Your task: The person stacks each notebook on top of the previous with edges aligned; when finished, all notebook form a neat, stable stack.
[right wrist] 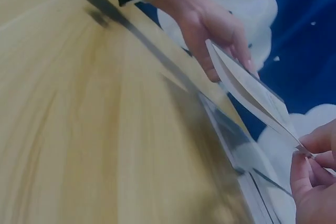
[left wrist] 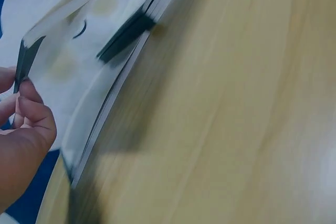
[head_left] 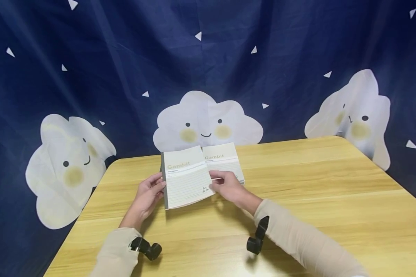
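A cream softcover notebook (head_left: 187, 182) marked "Gambit", with a dark grey spine, is held tilted above the table by both hands. My left hand (head_left: 149, 196) pinches its spine side between thumb and fingers. At the opposite edge, near the lower right corner, my right hand (head_left: 228, 186) pinches the pages and cover. In the right wrist view the held notebook (right wrist: 252, 90) is raised, its pages slightly parted. Behind it lies another matching notebook (head_left: 223, 154), partly covered. Low on the table, more notebook edges (right wrist: 257, 198) show below the raised one; their number is unclear.
The light wood table (head_left: 298, 215) runs wide to the right. A dark blue curtain (head_left: 228, 57) with white clouds hangs behind its far edge. Black wrist cameras (head_left: 254, 244) are strapped over both sleeves.
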A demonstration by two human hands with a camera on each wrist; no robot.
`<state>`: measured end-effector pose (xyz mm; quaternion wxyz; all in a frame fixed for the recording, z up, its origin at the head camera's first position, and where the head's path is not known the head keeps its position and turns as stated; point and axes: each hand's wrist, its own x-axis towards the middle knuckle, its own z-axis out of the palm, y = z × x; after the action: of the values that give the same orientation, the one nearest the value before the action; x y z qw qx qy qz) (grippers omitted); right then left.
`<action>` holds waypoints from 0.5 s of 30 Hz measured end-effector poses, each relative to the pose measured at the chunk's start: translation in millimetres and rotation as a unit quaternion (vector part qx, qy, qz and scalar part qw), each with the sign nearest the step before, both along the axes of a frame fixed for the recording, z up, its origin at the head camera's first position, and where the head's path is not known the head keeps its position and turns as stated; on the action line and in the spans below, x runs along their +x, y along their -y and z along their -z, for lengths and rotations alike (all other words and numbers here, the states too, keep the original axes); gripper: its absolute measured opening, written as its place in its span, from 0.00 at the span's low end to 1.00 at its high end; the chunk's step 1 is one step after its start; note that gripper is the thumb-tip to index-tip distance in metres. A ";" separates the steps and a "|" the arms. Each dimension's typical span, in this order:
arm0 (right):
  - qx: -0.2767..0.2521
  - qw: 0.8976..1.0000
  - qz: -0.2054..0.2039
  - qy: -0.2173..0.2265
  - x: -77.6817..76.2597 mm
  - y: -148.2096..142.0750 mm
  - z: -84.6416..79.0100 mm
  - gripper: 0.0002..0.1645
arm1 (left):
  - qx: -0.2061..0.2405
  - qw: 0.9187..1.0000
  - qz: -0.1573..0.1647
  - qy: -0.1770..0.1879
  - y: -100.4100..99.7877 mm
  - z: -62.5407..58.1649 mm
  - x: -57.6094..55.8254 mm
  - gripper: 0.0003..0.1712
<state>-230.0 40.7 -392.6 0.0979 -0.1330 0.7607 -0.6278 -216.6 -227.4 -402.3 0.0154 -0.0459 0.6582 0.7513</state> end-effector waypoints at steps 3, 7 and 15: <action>-0.005 1.000 0.008 -0.003 -2.6 -12.5 -1.2 0.29 | 0.009 1.000 -0.010 0.002 -14.9 1.2 -5.8 0.27; -0.015 1.000 0.007 -0.007 -5.6 -28.6 -3.0 0.29 | 0.015 1.000 -0.022 -0.001 -33.4 2.6 -13.8 0.26; -0.004 1.000 0.024 -0.004 -12.4 -52.2 -6.2 0.30 | -0.003 0.997 -0.080 -0.018 -65.3 6.8 -30.6 0.20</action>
<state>-242.4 93.0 -386.5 0.0797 -0.1178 0.7614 -0.6325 -247.2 -162.1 -409.2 -0.0565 -0.0851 0.6546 0.7490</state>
